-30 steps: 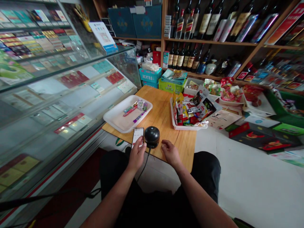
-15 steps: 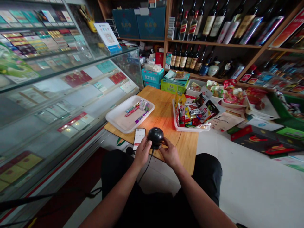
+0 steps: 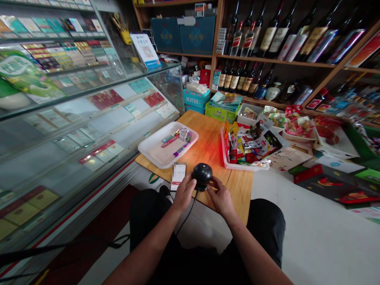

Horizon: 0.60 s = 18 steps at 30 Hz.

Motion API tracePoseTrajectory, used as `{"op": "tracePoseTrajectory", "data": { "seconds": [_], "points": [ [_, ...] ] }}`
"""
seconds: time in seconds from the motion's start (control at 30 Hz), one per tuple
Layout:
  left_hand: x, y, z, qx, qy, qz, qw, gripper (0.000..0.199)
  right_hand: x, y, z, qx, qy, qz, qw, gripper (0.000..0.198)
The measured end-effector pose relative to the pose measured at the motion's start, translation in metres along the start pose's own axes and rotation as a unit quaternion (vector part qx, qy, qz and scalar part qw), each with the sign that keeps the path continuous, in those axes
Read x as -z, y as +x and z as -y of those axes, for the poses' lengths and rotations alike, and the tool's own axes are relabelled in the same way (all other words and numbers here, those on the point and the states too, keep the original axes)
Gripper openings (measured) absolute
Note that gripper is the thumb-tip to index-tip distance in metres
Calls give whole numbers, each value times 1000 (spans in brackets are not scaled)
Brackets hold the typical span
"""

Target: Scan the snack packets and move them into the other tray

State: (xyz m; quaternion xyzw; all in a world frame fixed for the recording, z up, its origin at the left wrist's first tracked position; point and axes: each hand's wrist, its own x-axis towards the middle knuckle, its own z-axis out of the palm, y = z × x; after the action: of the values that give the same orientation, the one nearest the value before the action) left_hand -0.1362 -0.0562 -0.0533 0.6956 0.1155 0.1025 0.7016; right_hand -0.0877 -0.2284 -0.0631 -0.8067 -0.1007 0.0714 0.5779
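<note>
A black, dome-topped barcode scanner [image 3: 202,174] with a cord trailing toward me is held between my two hands at the near edge of the wooden table [image 3: 204,122]. My left hand [image 3: 184,193] grips its left side, thumb toward the front. On its right side are the curled fingers of my right hand [image 3: 220,194]. Red light falls on the wood beyond the scanner and on the side of a white basket [image 3: 227,163] filled with snack packets [image 3: 249,142]. Just left of my left hand lies a phone [image 3: 178,176] with a lit screen.
A white tray [image 3: 151,152] at the table's left holds several small packaged items [image 3: 178,140]. Along the left runs a glass display counter [image 3: 97,114]. Shelves with bottles [image 3: 267,39] stand at the back, and boxes and snack bins [image 3: 299,126] line the right.
The whole scene has shifted slightly right and down in the view. Both hands keep their hold on the scanner, and the red glow now also reaches the basket's left side.
</note>
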Motion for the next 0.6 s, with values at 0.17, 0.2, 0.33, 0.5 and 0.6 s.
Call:
{"op": "tracePoseTrajectory", "data": {
  "seconds": [0.17, 0.2, 0.33, 0.5, 0.6],
  "points": [
    [17, 13, -4, -18, -9, -24, 1000, 42, 14, 13, 5, -6, -25, -50, 998, 41],
    [23, 21, -6, -23, -8, -35, 999, 41, 18, 19, 9, -1, -33, -67, 997, 40],
    [51, 70, -21, -53, -25, -92, 994, 38, 30, 55, 42, 37, -79, -111, 990, 36],
    [79, 153, -39, 9, -98, -154, 983, 34, 16, 128, 89, 118, -159, -55, 979, 30],
    [87, 199, -37, 53, -122, -143, 981, 30, -9, 181, 106, 161, -230, 32, 959, 29]
  ]
}}
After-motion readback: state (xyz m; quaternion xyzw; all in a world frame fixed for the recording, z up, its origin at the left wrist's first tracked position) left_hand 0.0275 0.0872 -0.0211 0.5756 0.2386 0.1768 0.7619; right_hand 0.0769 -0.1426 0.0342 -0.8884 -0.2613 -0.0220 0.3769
